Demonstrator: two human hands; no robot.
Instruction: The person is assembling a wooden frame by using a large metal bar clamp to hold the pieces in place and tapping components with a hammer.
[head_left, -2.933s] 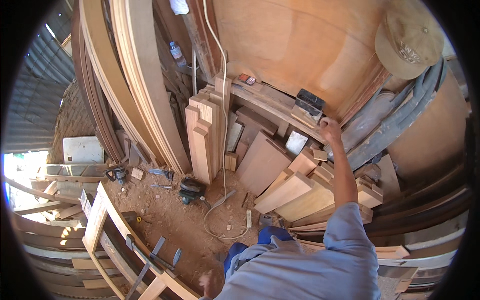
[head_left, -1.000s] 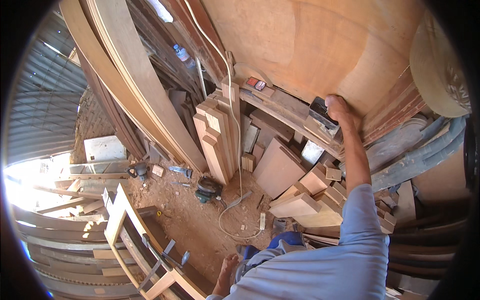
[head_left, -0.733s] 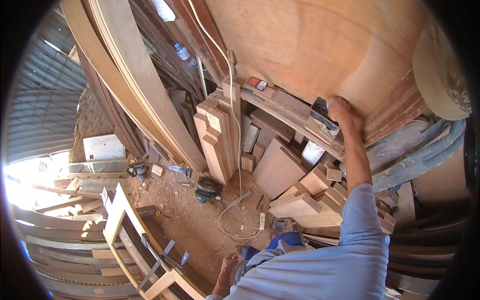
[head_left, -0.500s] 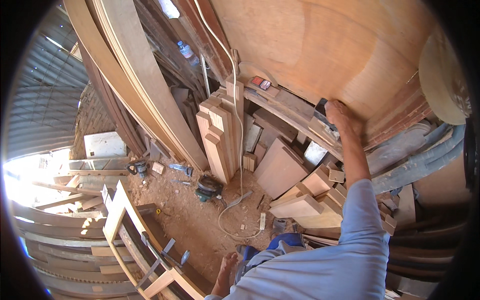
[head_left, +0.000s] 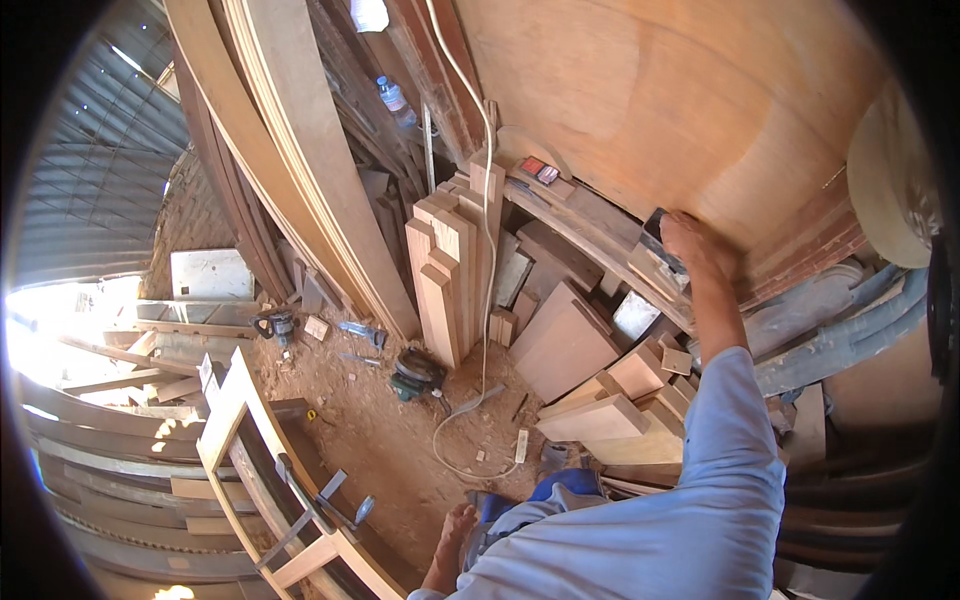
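My right hand reaches out to a narrow wooden ledge along the base of a large plywood panel. Its fingers are closed on a dark rectangular object, whose kind I cannot make out. Small wooden blocks lie just beside that hand. Low by my body hangs my left hand, its fingers curled and nothing visible in them. Nearest to it, on the left, stands a pale wooden frame with a bar clamp across it.
Tall timber pieces stand upright beside a white cable. On the dusty floor lie a green circular saw and another power tool. Wood offcuts pile below the ledge; a small red box sits on it.
The view has shifted slightly, so the surroundings appear a little to the right at the top. My right hand stays on the dark object, and my left hand still hangs low.
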